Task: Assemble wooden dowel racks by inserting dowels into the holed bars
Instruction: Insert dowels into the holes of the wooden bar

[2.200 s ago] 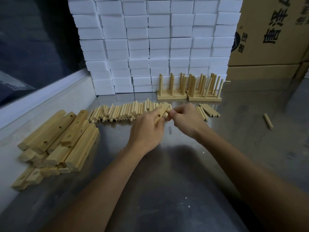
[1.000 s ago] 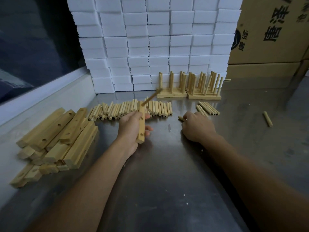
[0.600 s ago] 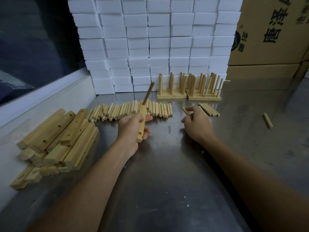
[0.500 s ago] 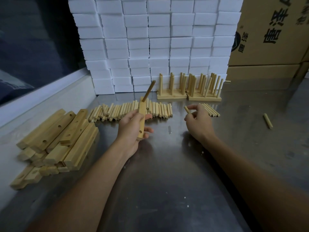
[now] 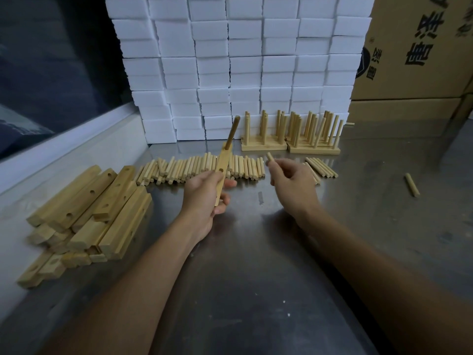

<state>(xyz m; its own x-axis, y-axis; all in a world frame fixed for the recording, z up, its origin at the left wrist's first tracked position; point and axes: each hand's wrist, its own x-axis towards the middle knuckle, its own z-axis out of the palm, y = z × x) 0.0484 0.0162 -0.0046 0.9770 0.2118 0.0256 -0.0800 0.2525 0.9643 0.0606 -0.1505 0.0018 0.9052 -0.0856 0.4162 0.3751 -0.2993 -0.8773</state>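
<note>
Grey scuffed metal tabletop (image 5: 256, 290) under my forearms. My left hand (image 5: 204, 196) grips pale holed wooden bar (image 5: 222, 170), fingers curled round its lower part, bar lifted off tabletop. One round wooden dowel (image 5: 233, 131) seated in bar's far hole, leaning slightly right. My right hand (image 5: 294, 183), right of bar, pinches short loose dowel (image 5: 270, 157) at fingertips, apart from bar. Left of bar: pile of holed wooden bars (image 5: 84, 211). Behind bar: row of loose dowels (image 5: 199, 167) lying flat. Farther, right of bar: finished dowel racks (image 5: 291, 135) standing before wall of white foam blocks (image 5: 243, 60).
</note>
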